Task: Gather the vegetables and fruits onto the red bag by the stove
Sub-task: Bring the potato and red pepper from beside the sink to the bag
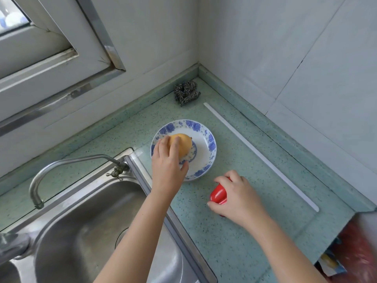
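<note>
A yellow-orange fruit (184, 145) lies in a white plate with blue flowers (206, 158) on the green counter. My left hand (167, 162) covers the fruit's left side, fingers curled over it. To the right, my right hand (237, 198) wraps a red pepper (218, 194) standing on the counter, close to the plate's front rim. A red bag (359, 254) shows at the lower right edge, below the counter's end; most of it is cut off by the frame.
A steel sink (85, 231) with a curved tap (67, 162) fills the lower left. A dark scouring pad (186, 92) sits in the back corner. A white strip (259, 154) runs along the counter by the right wall. A window is at upper left.
</note>
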Available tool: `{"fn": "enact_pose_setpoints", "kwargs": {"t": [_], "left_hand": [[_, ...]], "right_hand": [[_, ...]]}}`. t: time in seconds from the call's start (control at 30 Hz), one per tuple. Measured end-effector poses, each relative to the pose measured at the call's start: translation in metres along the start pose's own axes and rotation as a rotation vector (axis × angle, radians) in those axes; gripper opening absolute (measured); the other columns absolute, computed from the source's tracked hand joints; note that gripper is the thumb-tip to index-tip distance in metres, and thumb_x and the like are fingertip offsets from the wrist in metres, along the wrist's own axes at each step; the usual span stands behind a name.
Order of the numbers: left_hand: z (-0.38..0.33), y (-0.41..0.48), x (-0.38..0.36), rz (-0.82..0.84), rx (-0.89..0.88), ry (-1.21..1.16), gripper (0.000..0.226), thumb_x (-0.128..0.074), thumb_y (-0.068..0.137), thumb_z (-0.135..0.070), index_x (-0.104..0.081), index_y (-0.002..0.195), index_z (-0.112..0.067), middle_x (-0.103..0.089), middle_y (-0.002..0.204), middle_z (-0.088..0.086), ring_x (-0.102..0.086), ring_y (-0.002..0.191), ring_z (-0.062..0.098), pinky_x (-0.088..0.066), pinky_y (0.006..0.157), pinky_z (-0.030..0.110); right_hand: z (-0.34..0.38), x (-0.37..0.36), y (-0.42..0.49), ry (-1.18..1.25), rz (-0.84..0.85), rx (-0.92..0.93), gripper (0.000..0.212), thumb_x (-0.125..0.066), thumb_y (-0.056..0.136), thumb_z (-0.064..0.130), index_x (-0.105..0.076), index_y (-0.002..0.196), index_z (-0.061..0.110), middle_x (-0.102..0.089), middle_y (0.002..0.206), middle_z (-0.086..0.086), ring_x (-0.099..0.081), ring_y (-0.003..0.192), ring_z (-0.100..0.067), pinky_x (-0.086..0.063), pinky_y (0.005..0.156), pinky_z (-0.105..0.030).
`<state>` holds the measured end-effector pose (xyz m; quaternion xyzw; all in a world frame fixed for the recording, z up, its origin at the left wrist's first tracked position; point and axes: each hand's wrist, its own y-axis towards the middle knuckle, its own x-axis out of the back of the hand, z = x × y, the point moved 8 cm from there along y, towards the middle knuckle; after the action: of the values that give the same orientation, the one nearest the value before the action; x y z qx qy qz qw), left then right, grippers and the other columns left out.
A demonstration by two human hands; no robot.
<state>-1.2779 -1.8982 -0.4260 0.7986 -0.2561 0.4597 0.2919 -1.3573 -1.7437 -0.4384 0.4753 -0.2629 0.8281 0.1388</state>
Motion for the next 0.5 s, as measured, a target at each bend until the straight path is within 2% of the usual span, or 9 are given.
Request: {"fn": "enact_pose_setpoints", "kwargs": {"t": [0.2,0.37,0.5], "left_hand": [[0.008,0.002,-0.01,0.015,0.114,-0.131,0.067,-0.072,0.073,-0.01,-0.04,0.132,-0.012,-0.032,0.139,0.024,-0.038,0.118,0.043,-0.043,0.086,0.049],[0.007,-0.003,-0.003,-0.015,0.115,-0.196,0.068,-0.074,0.072,-0.009,-0.041,0.131,-0.012,-0.035,0.137,0.022,-0.039,0.119,0.039,-0.043,0.088,0.047],[0.0,-0.014,0.014,-0.091,0.087,-0.248,0.066,-0.074,0.072,-0.009,-0.042,0.129,-0.01,-0.04,0.132,0.02,-0.044,0.116,0.035,-0.041,0.083,0.033]], "right_hand": [[-0.002,0.001,-0.002,0.036,-0.011,0.005,0.059,-0.062,0.073,0.054,-0.044,0.123,0.027,-0.038,0.12,0.005,-0.041,0.104,-0.017,-0.045,0.084,-0.031],[-0.002,0.001,-0.005,0.033,-0.07,0.004,0.057,-0.064,0.072,0.052,-0.048,0.12,0.025,-0.04,0.118,0.003,-0.042,0.101,-0.018,-0.045,0.082,-0.031],[0.003,-0.001,-0.008,-0.012,-0.118,-0.008,0.055,-0.066,0.071,0.049,-0.052,0.116,0.021,-0.043,0.116,-0.001,-0.044,0.1,-0.023,-0.047,0.079,-0.037]]}}
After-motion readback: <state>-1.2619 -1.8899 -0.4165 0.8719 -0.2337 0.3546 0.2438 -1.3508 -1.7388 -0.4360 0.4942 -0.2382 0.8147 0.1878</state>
